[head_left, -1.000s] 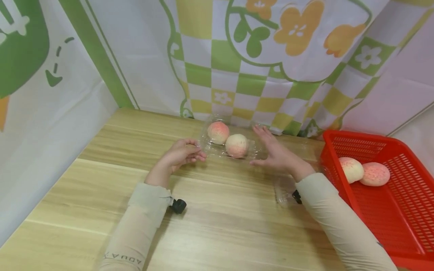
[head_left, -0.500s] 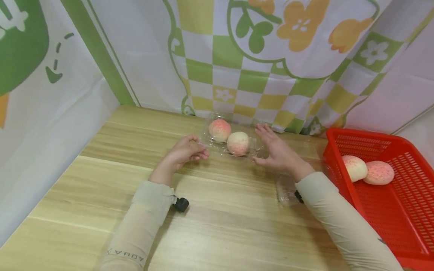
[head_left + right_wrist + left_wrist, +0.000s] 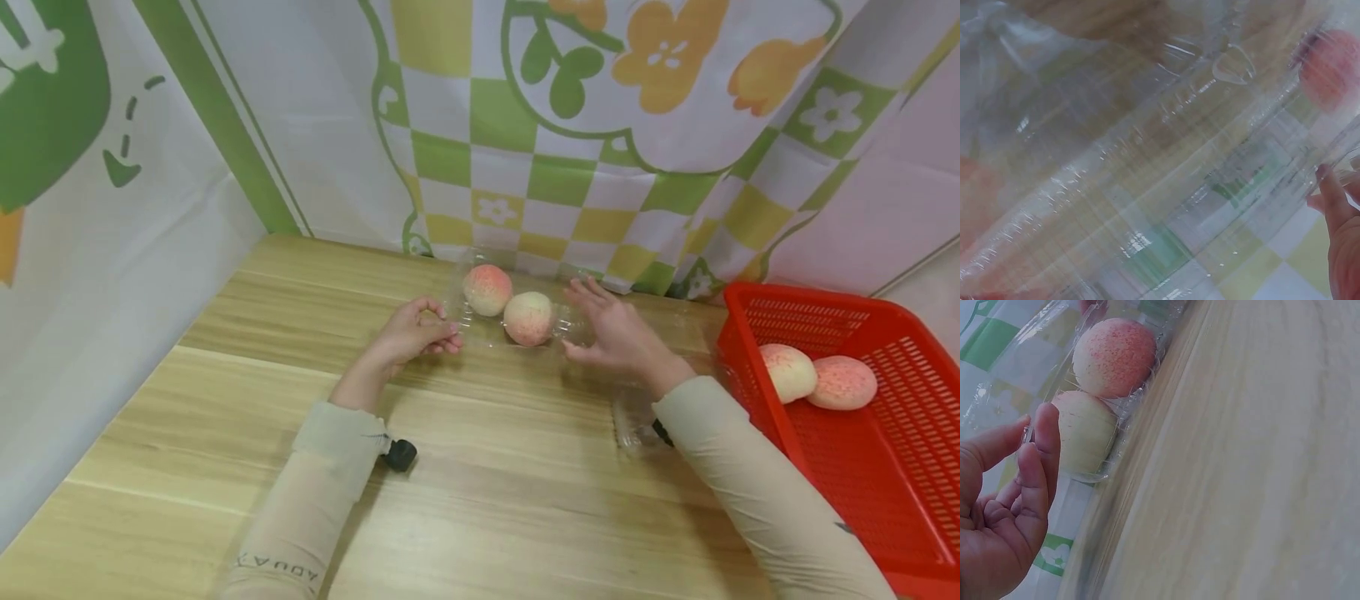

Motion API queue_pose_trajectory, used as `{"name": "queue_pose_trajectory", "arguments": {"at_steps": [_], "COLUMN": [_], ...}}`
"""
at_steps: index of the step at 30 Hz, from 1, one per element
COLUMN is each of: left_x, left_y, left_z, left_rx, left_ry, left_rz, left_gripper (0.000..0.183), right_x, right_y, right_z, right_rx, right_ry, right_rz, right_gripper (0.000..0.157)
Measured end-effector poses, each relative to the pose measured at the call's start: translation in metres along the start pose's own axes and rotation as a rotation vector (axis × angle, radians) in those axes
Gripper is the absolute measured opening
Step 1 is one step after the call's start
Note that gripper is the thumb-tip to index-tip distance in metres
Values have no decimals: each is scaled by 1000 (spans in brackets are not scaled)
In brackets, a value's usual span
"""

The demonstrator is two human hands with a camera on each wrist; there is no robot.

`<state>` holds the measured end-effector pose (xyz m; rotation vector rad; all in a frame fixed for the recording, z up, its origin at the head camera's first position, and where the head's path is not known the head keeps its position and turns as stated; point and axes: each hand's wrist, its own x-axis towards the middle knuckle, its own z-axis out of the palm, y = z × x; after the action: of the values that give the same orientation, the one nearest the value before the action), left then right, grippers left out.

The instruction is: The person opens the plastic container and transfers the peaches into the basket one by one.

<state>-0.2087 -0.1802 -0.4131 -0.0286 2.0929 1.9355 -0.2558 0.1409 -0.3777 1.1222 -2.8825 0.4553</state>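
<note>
Two pink-and-cream peaches sit in a clear plastic box at the back of the table: a redder peach at the left and a paler peach to its right. My left hand pinches the box's thin edge at its left end; in the left wrist view, a bit of clear plastic shows between thumb and fingers. At the box's right end, my right hand is spread, fingers fairly straight toward the back and thumb at the front. Glare on the plastic hides much of its outline.
A red basket holding two more peaches stands at the right. Another clear plastic container lies under my right wrist. A patterned curtain hangs along the table's back edge.
The head view has shifted slightly. Both hands stay at the ends of the box, and the peaches keep their places in it.
</note>
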Motion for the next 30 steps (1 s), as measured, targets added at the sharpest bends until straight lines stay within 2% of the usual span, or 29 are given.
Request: {"name": "queue_pose_trajectory", "arguments": {"at_steps": [7,19,25,30], "left_x": [-3,-1,-5,-5], "left_y": [0,0,0,-1], "left_z": [0,0,-7,-4], "left_rx": [65,68,55,45], "left_ry": [-4,1,24,-37], "left_rz": [21,21,40,17], "left_gripper": [35,32,32,25], "right_x": [2,2,-2,-5], "right_y": [-1,-5,1,3], "right_z": [-5,-14,-26,-24], "right_rx": [-51,-108,-68,-22], "right_ry": [13,11,13,13], "right_rz": [-49,-95,-111,-121], "right_gripper": [73,62,58,62]}}
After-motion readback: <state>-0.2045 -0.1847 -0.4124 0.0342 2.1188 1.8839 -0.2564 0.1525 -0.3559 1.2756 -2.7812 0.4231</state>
